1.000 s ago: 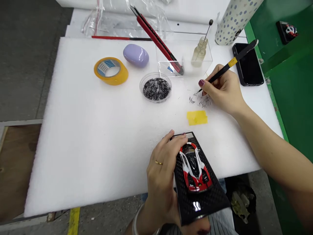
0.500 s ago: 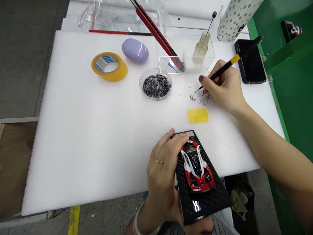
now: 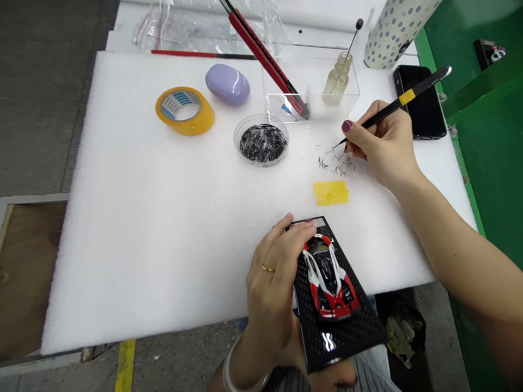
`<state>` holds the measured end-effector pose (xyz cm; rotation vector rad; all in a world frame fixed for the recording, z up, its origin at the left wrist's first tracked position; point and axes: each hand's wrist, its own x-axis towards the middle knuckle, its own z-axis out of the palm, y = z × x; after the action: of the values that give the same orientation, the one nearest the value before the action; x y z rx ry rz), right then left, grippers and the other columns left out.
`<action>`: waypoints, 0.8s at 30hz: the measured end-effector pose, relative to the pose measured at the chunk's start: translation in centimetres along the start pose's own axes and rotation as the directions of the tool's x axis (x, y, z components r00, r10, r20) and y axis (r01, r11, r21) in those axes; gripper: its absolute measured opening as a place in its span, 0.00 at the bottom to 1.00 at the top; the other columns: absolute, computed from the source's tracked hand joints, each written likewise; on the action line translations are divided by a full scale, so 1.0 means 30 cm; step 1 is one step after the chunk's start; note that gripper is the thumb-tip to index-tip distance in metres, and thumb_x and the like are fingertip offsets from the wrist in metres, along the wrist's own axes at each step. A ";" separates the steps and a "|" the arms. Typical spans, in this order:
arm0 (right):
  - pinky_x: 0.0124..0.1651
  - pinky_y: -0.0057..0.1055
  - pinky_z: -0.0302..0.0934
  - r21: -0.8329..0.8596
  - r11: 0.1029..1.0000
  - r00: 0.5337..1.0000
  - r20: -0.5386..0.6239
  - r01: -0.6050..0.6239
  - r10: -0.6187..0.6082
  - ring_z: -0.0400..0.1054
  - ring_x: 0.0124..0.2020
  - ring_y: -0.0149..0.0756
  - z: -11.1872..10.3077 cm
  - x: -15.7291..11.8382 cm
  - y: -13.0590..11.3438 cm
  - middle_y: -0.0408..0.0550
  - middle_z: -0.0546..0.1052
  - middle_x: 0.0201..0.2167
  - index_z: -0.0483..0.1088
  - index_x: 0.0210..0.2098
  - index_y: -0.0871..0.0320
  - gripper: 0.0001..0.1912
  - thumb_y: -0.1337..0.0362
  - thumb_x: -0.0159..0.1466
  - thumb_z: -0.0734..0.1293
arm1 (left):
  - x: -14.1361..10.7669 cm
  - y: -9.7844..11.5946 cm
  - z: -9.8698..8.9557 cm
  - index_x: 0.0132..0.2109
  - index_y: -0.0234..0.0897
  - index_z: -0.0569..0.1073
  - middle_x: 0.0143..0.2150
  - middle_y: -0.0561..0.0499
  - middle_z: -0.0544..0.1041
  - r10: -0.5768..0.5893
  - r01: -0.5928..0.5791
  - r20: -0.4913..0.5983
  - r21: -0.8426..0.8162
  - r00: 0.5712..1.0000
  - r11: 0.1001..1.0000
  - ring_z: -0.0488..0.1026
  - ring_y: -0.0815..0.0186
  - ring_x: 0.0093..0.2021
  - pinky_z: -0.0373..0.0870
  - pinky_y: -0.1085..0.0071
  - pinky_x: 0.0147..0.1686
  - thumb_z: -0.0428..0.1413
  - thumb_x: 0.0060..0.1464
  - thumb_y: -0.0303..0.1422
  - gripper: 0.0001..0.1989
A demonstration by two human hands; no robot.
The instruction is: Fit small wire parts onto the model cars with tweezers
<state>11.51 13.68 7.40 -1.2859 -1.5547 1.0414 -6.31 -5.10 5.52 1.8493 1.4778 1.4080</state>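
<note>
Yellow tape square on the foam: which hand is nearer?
Right. The right hand sits just up and right of the yellow tape square, holding a black tool; the left hand grips the model car base below it.

Gold ring, pale bangle, dark-red nail polish, bare forearms.

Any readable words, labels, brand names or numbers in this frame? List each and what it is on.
None can be read.
Tape roll: blue print inside the core, too blurred to read.
Model car on the black base held by the left hand: red and white livery, no legible marks.
Dotted cup: pattern only, no text.
</note>
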 end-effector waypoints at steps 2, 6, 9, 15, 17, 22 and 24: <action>0.24 0.32 0.61 0.018 1.000 1.000 -0.007 0.007 -0.007 0.65 0.19 0.31 -0.010 -0.002 0.003 0.39 0.71 0.18 0.62 0.25 0.51 0.20 0.55 0.60 0.77 | -0.001 -0.001 -0.003 0.60 0.38 0.71 0.56 0.48 0.79 -0.003 0.003 0.008 -0.001 1.000 1.000 0.71 0.58 0.63 0.69 0.58 0.65 0.50 0.69 0.31 0.16; 0.23 0.32 0.59 -0.014 0.999 0.999 -0.035 0.034 -0.034 0.65 0.19 0.31 -0.026 -0.013 0.012 0.40 0.70 0.18 0.63 0.24 0.51 0.21 0.54 0.58 0.79 | -0.004 -0.003 -0.015 0.62 0.38 0.70 0.57 0.48 0.78 -0.020 0.021 0.049 -0.018 0.999 1.000 0.70 0.56 0.64 0.68 0.55 0.65 0.51 0.69 0.33 0.17; 0.23 0.34 0.57 -0.092 0.995 0.996 -0.085 0.025 -0.033 0.65 0.20 0.32 -0.031 -0.016 0.027 0.41 0.69 0.17 0.63 0.23 0.51 0.22 0.56 0.55 0.80 | -0.005 -0.008 -0.027 0.63 0.39 0.69 0.58 0.48 0.78 -0.021 0.024 0.090 -0.027 0.996 0.999 0.69 0.56 0.65 0.68 0.54 0.66 0.51 0.69 0.33 0.18; 0.26 0.35 0.57 -0.209 0.976 0.993 -0.085 0.059 -0.079 0.63 0.22 0.32 -0.031 -0.014 0.040 0.42 0.70 0.19 0.62 0.25 0.51 0.19 0.59 0.61 0.77 | -0.003 -0.016 -0.041 0.64 0.39 0.68 0.59 0.47 0.77 -0.005 0.007 0.137 -0.012 0.991 1.000 0.68 0.54 0.66 0.68 0.52 0.66 0.51 0.68 0.32 0.19; 0.26 0.36 0.56 -0.242 0.970 0.993 -0.103 0.031 -0.058 0.62 0.22 0.32 -0.027 -0.016 0.029 0.42 0.69 0.18 0.62 0.24 0.51 0.20 0.62 0.61 0.77 | -0.004 -0.016 -0.041 0.64 0.38 0.68 0.60 0.47 0.76 0.002 0.001 0.143 -0.019 0.990 1.000 0.68 0.55 0.67 0.67 0.53 0.67 0.52 0.68 0.31 0.20; 0.27 0.36 0.56 -0.279 0.959 0.989 -0.145 -0.056 0.016 0.64 0.22 0.32 -0.013 -0.011 0.007 0.42 0.70 0.17 0.61 0.22 0.52 0.21 0.68 0.60 0.77 | -0.004 -0.016 -0.041 0.64 0.37 0.68 0.60 0.47 0.76 -0.007 0.011 0.139 -0.031 0.990 0.999 0.67 0.58 0.67 0.65 0.55 0.68 0.52 0.68 0.31 0.19; 0.28 0.35 0.57 -0.247 0.967 0.991 -0.128 -0.065 0.034 0.64 0.21 0.32 -0.014 -0.003 0.010 0.42 0.71 0.17 0.62 0.22 0.52 0.21 0.68 0.60 0.77 | -0.004 -0.014 -0.039 0.64 0.37 0.68 0.60 0.47 0.76 0.001 0.004 0.153 -0.033 0.988 0.999 0.66 0.58 0.67 0.64 0.56 0.68 0.52 0.68 0.30 0.19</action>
<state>12.02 13.67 7.23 -1.5380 -1.6042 0.7967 -7.53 -5.36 5.64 1.8900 1.3723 1.2516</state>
